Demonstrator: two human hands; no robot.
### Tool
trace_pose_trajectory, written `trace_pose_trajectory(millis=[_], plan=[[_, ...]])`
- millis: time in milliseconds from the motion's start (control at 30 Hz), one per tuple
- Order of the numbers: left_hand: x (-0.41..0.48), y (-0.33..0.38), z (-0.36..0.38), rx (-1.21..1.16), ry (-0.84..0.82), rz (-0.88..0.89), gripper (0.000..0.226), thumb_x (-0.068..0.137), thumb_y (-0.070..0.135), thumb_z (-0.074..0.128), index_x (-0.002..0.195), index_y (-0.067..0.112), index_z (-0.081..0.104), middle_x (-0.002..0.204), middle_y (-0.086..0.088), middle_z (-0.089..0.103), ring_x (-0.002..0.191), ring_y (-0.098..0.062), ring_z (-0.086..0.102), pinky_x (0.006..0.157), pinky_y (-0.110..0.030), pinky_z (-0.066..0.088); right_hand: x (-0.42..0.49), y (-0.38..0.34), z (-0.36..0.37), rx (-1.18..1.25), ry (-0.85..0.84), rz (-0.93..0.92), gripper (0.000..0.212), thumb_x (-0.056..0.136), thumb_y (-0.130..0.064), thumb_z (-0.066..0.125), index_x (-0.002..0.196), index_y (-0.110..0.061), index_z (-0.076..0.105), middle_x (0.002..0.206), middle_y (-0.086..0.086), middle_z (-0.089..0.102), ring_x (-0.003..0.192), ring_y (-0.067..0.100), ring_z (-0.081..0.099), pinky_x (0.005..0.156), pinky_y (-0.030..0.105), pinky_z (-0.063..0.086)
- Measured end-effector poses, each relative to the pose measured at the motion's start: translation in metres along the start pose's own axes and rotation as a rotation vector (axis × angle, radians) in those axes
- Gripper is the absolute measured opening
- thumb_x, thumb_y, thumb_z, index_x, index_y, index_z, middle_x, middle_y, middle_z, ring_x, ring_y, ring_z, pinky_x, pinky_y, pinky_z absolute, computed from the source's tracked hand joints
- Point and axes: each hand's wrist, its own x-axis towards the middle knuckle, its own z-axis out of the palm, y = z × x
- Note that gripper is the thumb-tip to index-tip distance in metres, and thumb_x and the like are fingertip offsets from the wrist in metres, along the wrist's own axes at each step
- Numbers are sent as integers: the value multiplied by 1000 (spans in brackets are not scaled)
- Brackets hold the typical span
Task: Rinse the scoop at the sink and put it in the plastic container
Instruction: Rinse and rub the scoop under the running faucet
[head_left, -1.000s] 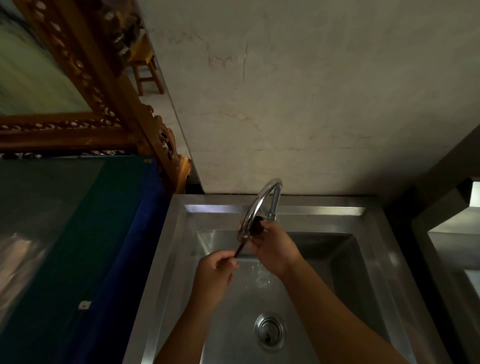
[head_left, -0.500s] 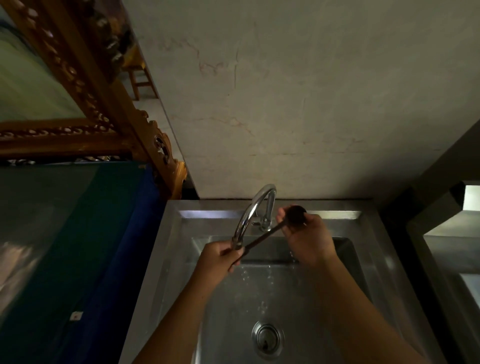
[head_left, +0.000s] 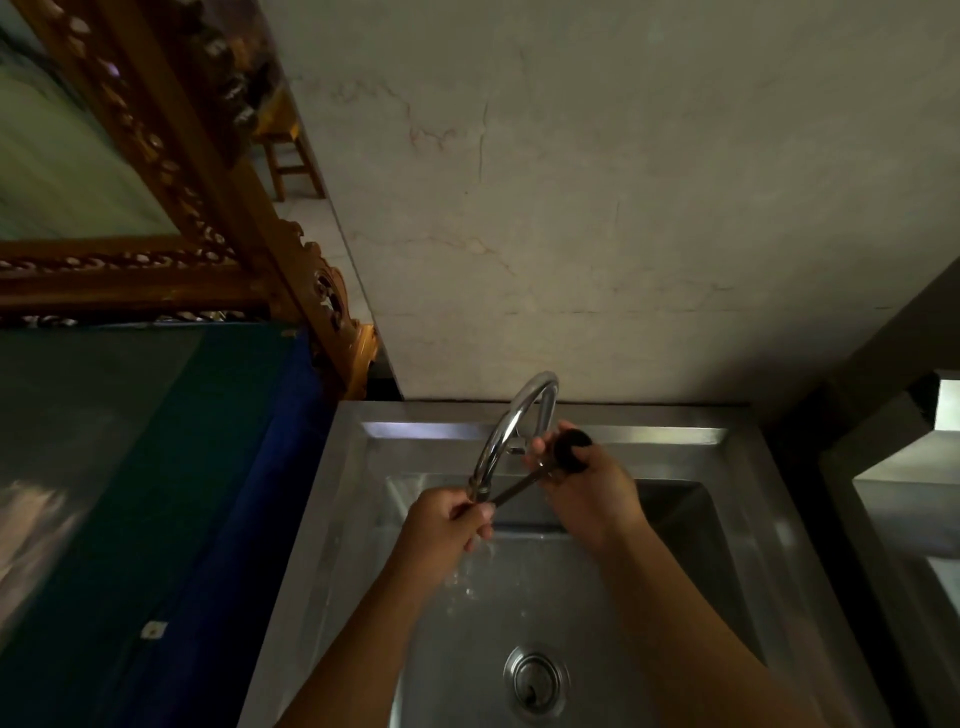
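Note:
The scoop (head_left: 570, 451) is dark, with a round bowl and a thin handle. My right hand (head_left: 587, 493) grips its bowl end, up beside the curved chrome tap (head_left: 511, 426). My left hand (head_left: 447, 525) is closed on the far end of the handle, just under the tap's spout. Water runs past my left hand and splashes into the steel sink (head_left: 727, 519). No plastic container is in view.
The drain (head_left: 535, 680) sits at the bottom of the basin. A blue and green cloth-covered surface (head_left: 156, 493) lies to the left, with a carved wooden frame (head_left: 208, 208) above it. A bare wall stands behind the sink, and another steel unit (head_left: 909, 493) is at right.
My right hand has carried the scoop's bowl from under the spout up and to the right of the tap. My left hand stays on the handle under the spout.

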Motion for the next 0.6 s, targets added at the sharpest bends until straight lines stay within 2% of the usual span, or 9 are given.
trace_pose_trajectory(millis=[133, 233, 367, 400, 467, 533, 600], plan=[[-1, -3, -10, 208, -43, 24, 24, 88, 30, 59, 69, 17, 67, 55, -1, 67, 46, -7, 60, 57, -26, 54, 1, 14, 2, -1, -6, 38, 27, 95, -13, 38, 115, -8, 56, 96, 15, 61, 86, 26, 61, 93, 44, 47], [-4, -8, -15, 337, -54, 7, 33, 89, 35, 58, 73, 6, 64, 56, -1, 64, 41, -1, 56, 57, -27, 52, -3, 28, 5, -39, -27, 75, 27, 94, -11, 41, 115, -8, 58, 97, 14, 64, 91, 26, 62, 94, 43, 48], [-8, -14, -21, 315, 44, 6, 45, 88, 38, 60, 69, -4, 59, 57, -8, 56, 49, -13, 53, 56, -29, 44, -5, 51, 10, -102, 3, 129, 41, 87, -11, 51, 128, -5, 52, 110, 19, 62, 102, 31, 61, 98, 46, 46], [-10, -17, -23, 335, 65, 14, 45, 89, 37, 60, 68, -3, 60, 57, -9, 54, 53, -15, 51, 56, -30, 41, -5, 57, 11, -118, 17, 136, 44, 85, -13, 54, 129, -5, 52, 109, 18, 64, 101, 30, 63, 95, 46, 48], [-16, -24, -29, 358, 84, 25, 40, 89, 34, 60, 65, 2, 62, 56, -6, 51, 53, -13, 47, 55, -28, 37, -4, 68, 13, -135, 26, 156, 32, 86, -14, 56, 118, -8, 59, 98, 14, 70, 89, 26, 69, 83, 44, 54], [-27, -33, -37, 337, 110, 21, 39, 88, 31, 62, 55, 12, 60, 49, 3, 48, 47, -4, 43, 51, -25, 34, -6, 77, 16, -154, 7, 179, 15, 85, -10, 57, 100, -11, 62, 89, 12, 69, 80, 24, 70, 74, 41, 57], [-38, -42, -43, 280, 123, -12, 36, 89, 27, 63, 54, 16, 63, 43, 8, 48, 42, 1, 42, 48, -21, 34, -9, 86, 17, -171, 7, 192, 7, 84, -9, 59, 90, -12, 62, 85, 12, 65, 77, 24, 68, 73, 40, 58]])
